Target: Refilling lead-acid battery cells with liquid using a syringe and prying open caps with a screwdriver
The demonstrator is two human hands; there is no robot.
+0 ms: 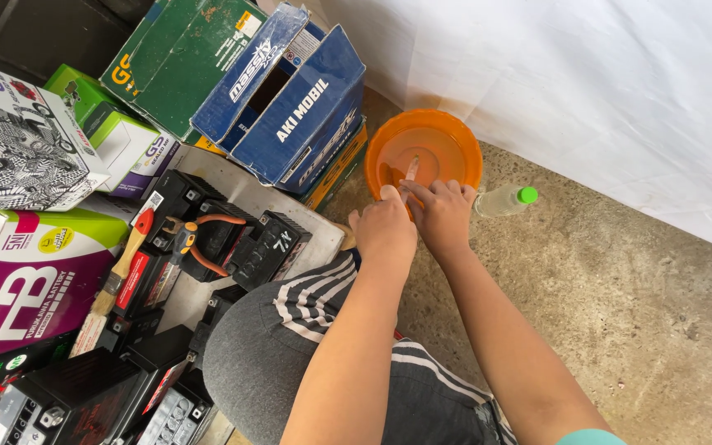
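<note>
Both my hands meet at the near rim of an orange plastic basin (455, 144) that stands on the concrete floor. My right hand (442, 216) pinches a thin pale stick-like object (411, 168) that points into the basin. My left hand (382, 232) is curled next to it, fingers closed; what it grips is hidden. My knee in grey shorts with striped trim (290, 330) sits below my arms.
A clear bottle with a green cap (504, 199) lies right of the basin. Several black batteries (265, 243), pliers with orange handles (195, 239) and a paintbrush (125, 259) lie at left. Blue, green and purple cartons (290, 99) are stacked behind. A white sheet (603, 91) hangs at right.
</note>
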